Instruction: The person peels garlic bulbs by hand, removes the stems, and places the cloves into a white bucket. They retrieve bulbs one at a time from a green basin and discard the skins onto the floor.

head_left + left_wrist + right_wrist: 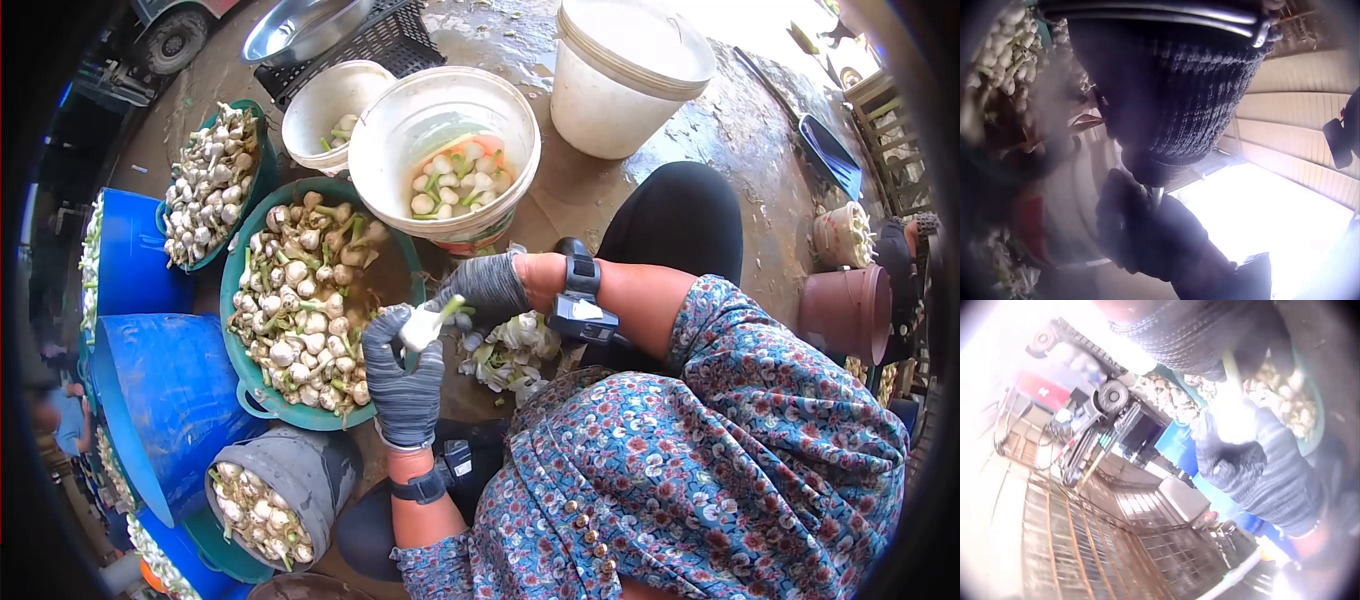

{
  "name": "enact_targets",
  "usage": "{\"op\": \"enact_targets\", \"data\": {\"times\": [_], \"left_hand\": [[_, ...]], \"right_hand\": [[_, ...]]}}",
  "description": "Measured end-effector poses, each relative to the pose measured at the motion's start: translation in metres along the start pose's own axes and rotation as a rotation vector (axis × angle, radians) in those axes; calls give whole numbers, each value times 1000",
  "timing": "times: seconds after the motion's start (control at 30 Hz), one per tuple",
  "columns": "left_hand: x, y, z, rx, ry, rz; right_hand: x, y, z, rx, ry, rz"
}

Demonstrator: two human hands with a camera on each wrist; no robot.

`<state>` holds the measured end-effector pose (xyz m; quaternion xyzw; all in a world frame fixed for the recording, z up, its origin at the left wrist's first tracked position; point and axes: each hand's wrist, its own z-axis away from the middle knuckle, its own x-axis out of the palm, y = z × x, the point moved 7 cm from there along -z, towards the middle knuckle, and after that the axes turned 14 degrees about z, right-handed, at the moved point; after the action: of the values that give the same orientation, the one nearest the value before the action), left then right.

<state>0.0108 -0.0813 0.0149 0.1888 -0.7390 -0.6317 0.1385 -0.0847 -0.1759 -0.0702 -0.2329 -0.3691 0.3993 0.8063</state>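
Note:
In the head view, a peeled white garlic bulb (422, 328) with a short green stem sits between the thumb and fingers of my left hand (408, 385), which wears a grey knit glove. My right hand (487, 288), gloved alike, meets the bulb at its stem side with curled fingers. The right wrist view shows the bulb (1235, 419) overexposed, its stem running up to the right glove. Both hands are over the near edge of a green tub (233, 340) of unpeeled garlic (310, 320). The left wrist view is dark, and the gloves hide most of the bulb.
A white bucket (365, 150) holds peeled garlic (455, 185), with a smaller white bucket (300, 110) beside it. Garlic skins (515, 355) lie below my right hand. A grey bucket (335, 475), blue barrels (165, 400) and another garlic tub (265, 165) stand left.

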Motion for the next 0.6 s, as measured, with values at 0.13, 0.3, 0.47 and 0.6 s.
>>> {"op": "enact_targets", "data": {"times": [0.13, 0.3, 0.47, 0.6], "left_hand": [[-10, -1, 0, -166, 114, 278], [-27, -26, -5, -305, 345, 527], [-37, -44, -8, -319, 266, 813], [-23, -41, -1, -337, 202, 628]], "right_hand": [[20, -27, 19, -208, 13, 505], [55, -3, 20, -521, 154, 1163], [32, -9, 29, -76, 114, 1693], [22, -61, 44, -533, 450, 1070]]}}
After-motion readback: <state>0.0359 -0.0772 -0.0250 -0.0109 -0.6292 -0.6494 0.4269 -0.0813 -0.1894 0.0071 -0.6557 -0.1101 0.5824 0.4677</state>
